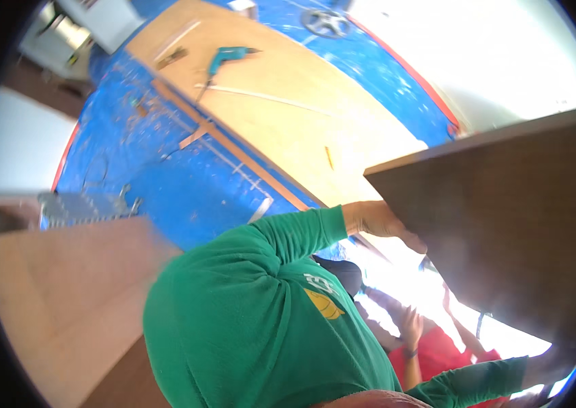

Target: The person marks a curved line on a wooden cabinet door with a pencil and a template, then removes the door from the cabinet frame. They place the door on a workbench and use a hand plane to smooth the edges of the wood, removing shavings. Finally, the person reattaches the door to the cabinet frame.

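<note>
Two hands carried the dark brown board (505, 224). The left hand (377, 221) was curled over its lower edge, and the right hand (553, 367) sat beneath its far end, grip impossible to tell. Carrying looked underway; the next move would need a level hold, clear of the person in red (437, 353) below the board.
</note>
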`<state>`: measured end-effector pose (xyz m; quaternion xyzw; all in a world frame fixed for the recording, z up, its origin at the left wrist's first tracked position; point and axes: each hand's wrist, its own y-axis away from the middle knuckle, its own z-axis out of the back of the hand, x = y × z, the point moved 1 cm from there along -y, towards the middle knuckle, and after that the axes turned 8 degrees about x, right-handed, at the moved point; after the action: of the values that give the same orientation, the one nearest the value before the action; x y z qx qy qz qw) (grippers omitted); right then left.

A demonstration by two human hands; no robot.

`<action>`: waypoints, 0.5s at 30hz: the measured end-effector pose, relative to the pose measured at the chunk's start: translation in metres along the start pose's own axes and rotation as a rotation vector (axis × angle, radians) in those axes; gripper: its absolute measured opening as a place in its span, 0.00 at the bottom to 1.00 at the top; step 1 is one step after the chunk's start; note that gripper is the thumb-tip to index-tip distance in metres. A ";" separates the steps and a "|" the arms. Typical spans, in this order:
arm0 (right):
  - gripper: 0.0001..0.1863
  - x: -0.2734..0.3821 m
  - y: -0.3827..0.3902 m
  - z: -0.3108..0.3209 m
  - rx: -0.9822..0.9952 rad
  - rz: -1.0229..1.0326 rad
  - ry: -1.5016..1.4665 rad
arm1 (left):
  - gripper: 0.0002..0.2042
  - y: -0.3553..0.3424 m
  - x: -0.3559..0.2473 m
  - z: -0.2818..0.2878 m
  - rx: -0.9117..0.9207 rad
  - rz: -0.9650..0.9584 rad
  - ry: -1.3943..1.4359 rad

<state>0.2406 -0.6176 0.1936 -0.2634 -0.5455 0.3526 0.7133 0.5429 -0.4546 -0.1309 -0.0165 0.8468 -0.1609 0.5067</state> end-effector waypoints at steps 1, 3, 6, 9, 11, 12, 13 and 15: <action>0.32 -0.018 -0.013 -0.011 0.013 -0.003 0.009 | 0.20 0.010 -0.004 0.007 -0.064 0.033 -0.005; 0.29 -0.073 -0.044 -0.039 0.068 0.003 0.106 | 0.22 0.044 -0.021 0.021 -0.255 0.048 -0.062; 0.26 -0.144 -0.081 -0.095 0.130 -0.005 0.315 | 0.24 0.074 -0.028 0.032 -0.435 -0.020 -0.112; 0.40 -0.137 -0.069 -0.228 0.140 -0.427 -0.502 | 0.24 0.105 -0.038 0.019 -0.692 0.115 -0.300; 0.48 -0.121 -0.038 -0.303 0.219 -0.605 -0.837 | 0.24 0.123 -0.046 0.007 -0.828 0.129 -0.381; 0.48 -0.126 -0.028 -0.332 0.245 -0.710 -0.909 | 0.25 0.135 -0.049 0.002 -0.881 0.162 -0.422; 0.48 -0.134 -0.015 -0.354 0.266 -0.817 -0.966 | 0.27 0.147 -0.049 -0.003 -0.924 0.199 -0.451; 0.43 -0.178 0.012 -0.405 0.333 -0.682 -1.108 | 0.28 0.167 -0.051 -0.009 -0.927 0.145 -0.585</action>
<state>0.6003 -0.7468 -0.0288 0.2570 -0.8220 0.2699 0.4305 0.5823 -0.2841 -0.1318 -0.2237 0.6519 0.2754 0.6701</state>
